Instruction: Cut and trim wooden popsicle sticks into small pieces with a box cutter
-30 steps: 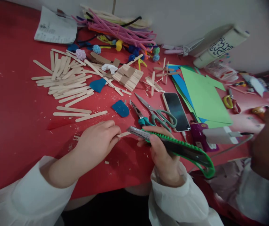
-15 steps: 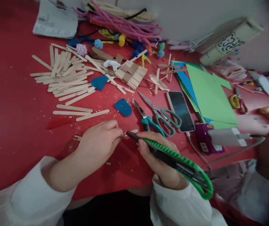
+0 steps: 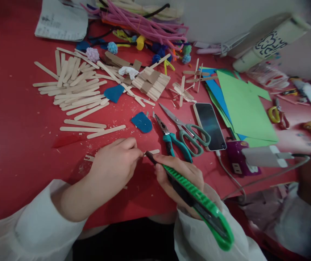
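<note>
My right hand is closed around a green and black utility knife. The knife's tip points left and touches, or nearly touches, a wooden craft stick just beyond my left fingertips. My left hand is closed, with its fingers pinching that stick; most of the stick is hidden behind the hand. Three loose craft sticks lie beyond my left hand, and small wood shavings are scattered around it. A blue felt piece lies just past the knife tip.
Teal-handled pliers, green-handled scissors and a phone lie beyond my right hand. A craft stick pile is at back left. Green paper and a purple power adapter lie right. Another person's arm shows at far right.
The utility knife has swung, its green tail end dropping lower and leftward, while my right hand turned with it. My left hand stays in nearly the same place on the craft stick.
</note>
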`<action>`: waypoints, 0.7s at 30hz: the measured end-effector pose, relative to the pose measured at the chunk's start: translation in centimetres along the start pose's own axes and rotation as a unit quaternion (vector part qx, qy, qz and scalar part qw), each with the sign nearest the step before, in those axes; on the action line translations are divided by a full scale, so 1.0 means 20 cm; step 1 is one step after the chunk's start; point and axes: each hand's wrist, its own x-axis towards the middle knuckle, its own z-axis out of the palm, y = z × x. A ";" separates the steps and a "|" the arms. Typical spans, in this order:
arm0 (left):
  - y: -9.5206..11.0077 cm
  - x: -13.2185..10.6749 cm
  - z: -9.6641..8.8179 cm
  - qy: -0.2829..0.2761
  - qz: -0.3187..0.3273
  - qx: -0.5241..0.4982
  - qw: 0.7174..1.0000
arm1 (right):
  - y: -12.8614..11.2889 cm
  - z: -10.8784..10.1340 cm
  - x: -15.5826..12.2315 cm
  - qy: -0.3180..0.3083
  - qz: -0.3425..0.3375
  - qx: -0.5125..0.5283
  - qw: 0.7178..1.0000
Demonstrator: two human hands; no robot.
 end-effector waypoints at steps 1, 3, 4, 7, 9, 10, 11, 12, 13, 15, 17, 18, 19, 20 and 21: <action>0.00 0.00 0.00 0.008 0.004 0.009 1.000 | 0.00 0.00 -0.01 0.003 -0.005 0.000 1.000; 0.01 -0.01 0.01 0.021 0.014 0.028 0.999 | 0.00 0.01 -0.03 0.010 -0.005 -0.004 1.000; 0.00 -0.01 0.01 0.027 0.021 0.036 0.999 | 0.00 0.01 -0.03 0.013 -0.004 -0.004 1.000; 0.00 0.00 0.02 0.042 0.045 0.040 0.997 | 0.00 0.02 -0.04 0.027 0.009 -0.002 1.000; -0.01 0.01 0.01 0.052 0.048 0.026 0.997 | -0.01 0.02 -0.04 0.033 0.023 0.008 0.999; -0.01 0.01 0.01 0.055 0.046 0.022 0.997 | -0.01 0.01 -0.03 0.031 0.030 0.016 0.999; -0.02 0.02 0.00 0.056 0.043 0.024 0.997 | -0.02 0.01 -0.03 0.027 0.038 0.024 0.999; -0.02 0.02 0.00 0.056 0.042 0.032 0.997 | -0.02 0.00 -0.02 0.023 0.046 0.031 0.998; -0.02 0.03 0.00 0.055 0.044 0.043 0.997 | -0.03 0.00 -0.01 0.017 0.058 0.036 0.997; -0.02 0.04 -0.01 0.050 0.049 0.062 0.996 | -0.03 -0.01 0.01 0.005 0.080 0.046 0.996; -0.02 0.05 0.00 0.041 0.042 0.068 0.996 | -0.04 -0.02 0.01 -0.002 0.093 0.056 0.994; -0.01 0.05 0.00 0.036 0.035 0.069 0.996 | -0.04 -0.02 0.01 -0.010 0.096 0.061 0.993; -0.01 0.05 0.00 0.030 0.029 0.070 0.997 | -0.03 -0.02 0.01 -0.017 0.095 0.067 0.993; -0.01 0.05 -0.01 0.024 0.023 0.072 0.997 | -0.03 -0.02 0.01 -0.021 0.090 0.072 0.993; 0.00 0.05 -0.01 0.018 0.019 0.073 0.997 | -0.02 -0.01 0.01 -0.025 0.085 0.078 0.993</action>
